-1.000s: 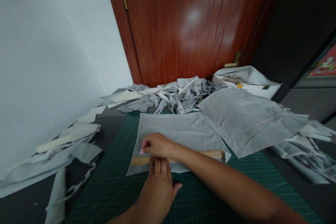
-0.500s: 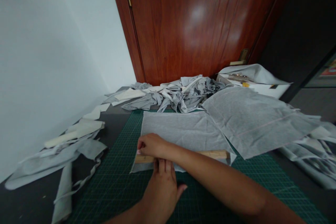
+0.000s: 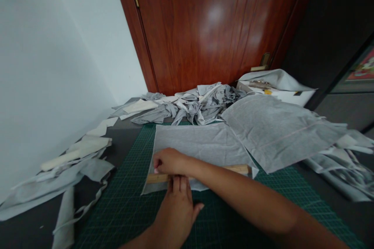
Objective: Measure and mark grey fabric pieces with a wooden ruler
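Observation:
A wooden ruler (image 3: pixel 238 169) lies across the near part of a flat grey cloth (image 3: pixel 193 142), which rests on a green cutting mat (image 3: pixel 125 186). My left hand (image 3: pixel 177 204) comes in from below, its fingers stretched out and pressed on the ruler, the thumb spread to the side. Crossing over from the right, my right hand (image 3: pixel 171 160) is closed just above the ruler's far edge near its left end. Its fingertips are pinched low at the cloth; what they hold is mostly hidden, only a small pale pinkish spot shows there.
Another grey cloth with a faint pink line (image 3: pixel 280 128) overlaps the mat at right. A heap of grey scraps (image 3: pixel 201 105) lies behind, by a reddish wooden door (image 3: pixel 204 27). More scraps (image 3: pixel 78 167) line the left wall. A white box (image 3: pixel 300 97) stands at the back right.
My right hand has shifted slightly rightward along the ruler from its left end. My left hand stays pressed on the ruler. The whole view has turned a little to the right.

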{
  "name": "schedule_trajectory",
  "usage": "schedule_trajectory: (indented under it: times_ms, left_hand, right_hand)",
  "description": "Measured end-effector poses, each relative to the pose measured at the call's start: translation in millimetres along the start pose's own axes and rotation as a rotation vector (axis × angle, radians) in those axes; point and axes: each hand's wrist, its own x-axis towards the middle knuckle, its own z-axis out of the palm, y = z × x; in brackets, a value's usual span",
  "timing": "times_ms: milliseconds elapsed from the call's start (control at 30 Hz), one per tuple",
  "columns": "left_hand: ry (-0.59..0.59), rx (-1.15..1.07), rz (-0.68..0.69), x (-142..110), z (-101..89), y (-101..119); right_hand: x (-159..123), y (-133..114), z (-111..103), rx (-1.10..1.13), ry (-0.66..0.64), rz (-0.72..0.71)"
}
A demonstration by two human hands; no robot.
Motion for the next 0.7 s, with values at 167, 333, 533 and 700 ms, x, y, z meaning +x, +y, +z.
schedule_trajectory:
  times_ms: [167,333,533,700]
  left_hand:
    - [-0.013,0.003,-0.021,1.4,-0.4,1.0]
    - [-0.048,0.068,-0.011,1.8,-0.5,2.3]
    - [-0.082,0.109,0.032,4.2,-1.7,-0.3]
    - [-0.098,0.145,0.058,4.9,-2.3,-1.7]
  right_hand:
    - [-14.5,13.3,-6.6,-0.020,-0.023,0.008]
    - [-39.5,33.8,-16.1,0.023,-0.018,0.005]
    - [-84.7,67.2,-31.2,0.105,-0.023,0.007]
    - [-133.0,90.6,-54.0,0.123,-0.051,0.036]
